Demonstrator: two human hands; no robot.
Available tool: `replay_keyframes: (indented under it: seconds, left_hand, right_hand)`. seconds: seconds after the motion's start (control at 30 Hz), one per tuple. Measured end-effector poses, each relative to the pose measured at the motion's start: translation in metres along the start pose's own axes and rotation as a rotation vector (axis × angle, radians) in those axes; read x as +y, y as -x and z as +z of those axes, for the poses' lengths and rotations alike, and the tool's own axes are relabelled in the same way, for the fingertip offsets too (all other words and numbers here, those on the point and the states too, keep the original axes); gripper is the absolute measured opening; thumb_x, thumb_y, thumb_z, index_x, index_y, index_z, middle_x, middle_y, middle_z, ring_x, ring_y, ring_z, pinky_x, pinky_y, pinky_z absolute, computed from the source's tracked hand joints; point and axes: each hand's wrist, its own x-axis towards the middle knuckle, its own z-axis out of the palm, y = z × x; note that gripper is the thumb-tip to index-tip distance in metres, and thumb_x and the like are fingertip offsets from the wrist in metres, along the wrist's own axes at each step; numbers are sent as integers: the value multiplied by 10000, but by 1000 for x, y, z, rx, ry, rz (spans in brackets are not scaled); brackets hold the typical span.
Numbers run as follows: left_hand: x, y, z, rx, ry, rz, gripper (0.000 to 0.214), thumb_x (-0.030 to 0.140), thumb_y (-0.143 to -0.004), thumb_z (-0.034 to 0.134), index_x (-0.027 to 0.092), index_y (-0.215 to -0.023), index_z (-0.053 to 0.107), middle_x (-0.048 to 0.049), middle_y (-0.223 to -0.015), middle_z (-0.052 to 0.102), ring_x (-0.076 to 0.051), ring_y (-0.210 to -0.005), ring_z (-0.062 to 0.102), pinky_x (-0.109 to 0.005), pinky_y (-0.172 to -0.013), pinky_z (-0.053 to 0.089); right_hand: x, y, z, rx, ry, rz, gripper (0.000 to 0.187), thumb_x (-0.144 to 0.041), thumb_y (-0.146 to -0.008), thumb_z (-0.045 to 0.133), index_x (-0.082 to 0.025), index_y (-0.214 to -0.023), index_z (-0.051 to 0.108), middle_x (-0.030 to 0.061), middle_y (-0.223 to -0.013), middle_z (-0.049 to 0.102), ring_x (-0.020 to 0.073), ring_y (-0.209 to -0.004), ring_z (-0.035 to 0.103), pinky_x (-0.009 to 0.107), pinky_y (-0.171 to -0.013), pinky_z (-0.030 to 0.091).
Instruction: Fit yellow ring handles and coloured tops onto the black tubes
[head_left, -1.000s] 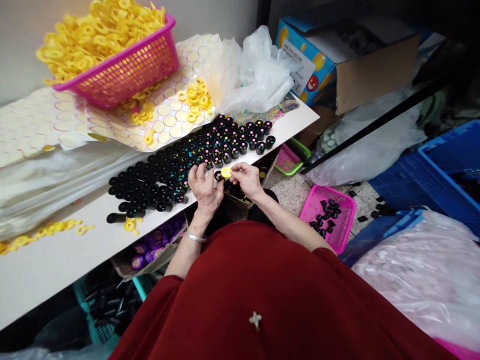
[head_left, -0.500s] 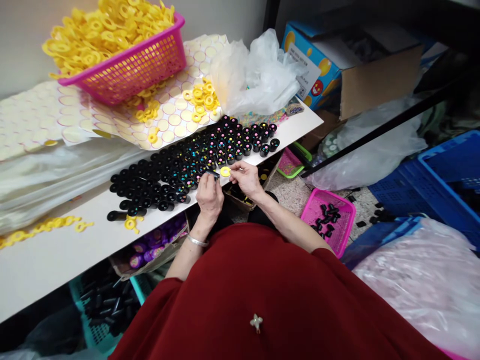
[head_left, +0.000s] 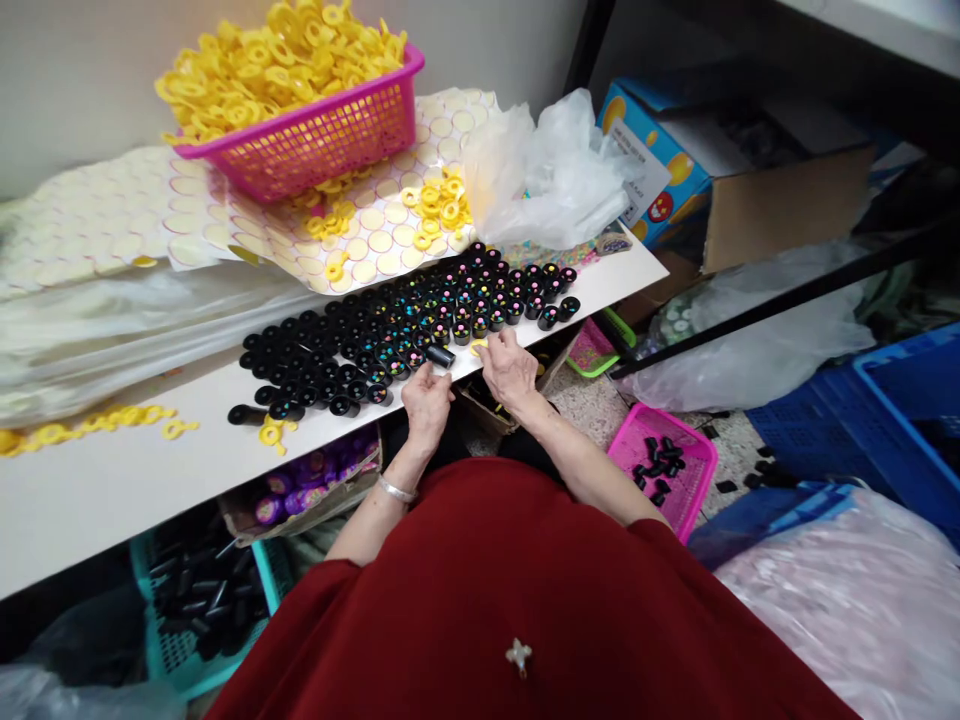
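Your left hand point(head_left: 427, 405) is at the front edge of the white bench point(head_left: 112, 510), its fingers drawn in close together. A black tube point(head_left: 440, 356) lies on its side directly ahead of those fingertips, above the bench edge; whether your fingers grip it or only touch it cannot be told. Your left wrist carries a bracelet point(head_left: 396, 490).

Your right hand point(head_left: 511, 372) is to the right of the tube, fingers bent, pinching a yellow ring point(head_left: 478, 346) at the fingertips. The ring is partly hidden by your fingers and is near the tube, apart from it.

Beyond both hands, black containers point(head_left: 397, 320) stand in close-packed rows; many on the right side show small coloured pieces inside. At the left end of the rows, another black container point(head_left: 244, 414) lies on its side, with loose yellow pieces point(head_left: 274, 433) just beside it. A line of yellow pieces point(head_left: 97, 428) lies farther left.

Behind the rows, a sheet printed with circles point(head_left: 367, 270) bears a pink basket point(head_left: 360, 125) heaped with yellow ringed parts point(head_left: 277, 65). A crumpled plastic bag point(head_left: 559, 185) is to its right.

Below bench level, you have a teal basket point(head_left: 161, 650) of black parts on the left and a pink tray point(head_left: 694, 470) of black pieces on the right.
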Motion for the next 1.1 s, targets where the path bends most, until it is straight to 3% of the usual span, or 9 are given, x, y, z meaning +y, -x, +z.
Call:
replay_keyframes:
  seconds: [0.17, 0.33, 0.47, 0.63, 0.73, 0.83, 0.97, 1.1]
  left_hand:
    - [-3, 6, 1, -43, 191, -59, 652, 203, -612, 552, 64, -1246, 492, 106, -455, 469, -59, -360, 405, -171, -375, 285]
    - [-7, 7, -4, -129, 204, -66, 800, 160, -578, 523, 80, -1362, 386, 120, -431, 465, -50, -332, 361, -161, -356, 270]
    - [-7, 10, -9, -208, 180, -50, 759, 155, -587, 519, 85, -1337, 422, 113, -460, 474, -49, -357, 369, -161, -367, 275]
    - [-13, 11, -12, -230, 145, 76, 642, 187, -634, 555, 138, -1273, 505, 85, -554, 508, -50, -437, 414, -170, -443, 331]
    - [-18, 11, -14, -215, 49, 199, 466, 235, -694, 571, 162, -1154, 596, 60, -593, 517, -56, -473, 403, -183, -474, 351]
    - [-21, 11, -15, -203, 5, 271, 383, 320, -743, 596, 177, -1098, 625, 44, -631, 524, -60, -498, 408, -190, -503, 374]
    - [-18, 11, -14, -135, -45, 323, 510, 389, -675, 715, 186, -1131, 610, 10, -818, 582, -37, -512, 394, -180, -493, 361]
    - [-14, 9, -15, -107, -62, 347, 398, 418, -681, 717, 183, -997, 660, -5, -858, 592, -45, -546, 420, -185, -519, 386]
  right_hand:
    - [-38, -2, 0, -288, 91, -242, 199, -296, -902, 427, -176, -977, 567, 95, -1057, 557, 179, -810, 560, 273, -636, 387]
    - [-50, -16, 7, -431, 162, -205, 243, -226, -840, 476, -170, -1067, 540, 112, -1122, 533, 217, -848, 573, 322, -679, 433]
    - [-38, -10, 14, -379, 17, -164, 265, -183, -803, 490, -168, -1061, 545, 108, -1110, 539, 221, -878, 574, 330, -717, 449]
    - [-18, 8, 25, -199, -488, -15, 256, -184, -753, 533, -187, -1009, 544, 45, -959, 575, 164, -801, 554, 293, -714, 459]
    - [-12, 16, 30, -222, -763, 152, 278, -234, -728, 587, -197, -998, 534, -9, -790, 562, 125, -656, 520, 266, -641, 459]
    - [-12, 20, 32, -228, -969, 222, 310, -309, -716, 624, -204, -987, 517, -2, -831, 587, 129, -724, 566, 272, -704, 489]
    - [-16, 29, 32, -235, -1089, 217, 346, -377, -707, 644, -210, -976, 505, 17, -896, 603, 139, -805, 596, 278, -758, 504]
    - [-16, 39, 27, -338, -1042, 183, 309, -299, -744, 582, -212, -1034, 522, -19, -747, 569, 99, -592, 516, 240, -591, 471]
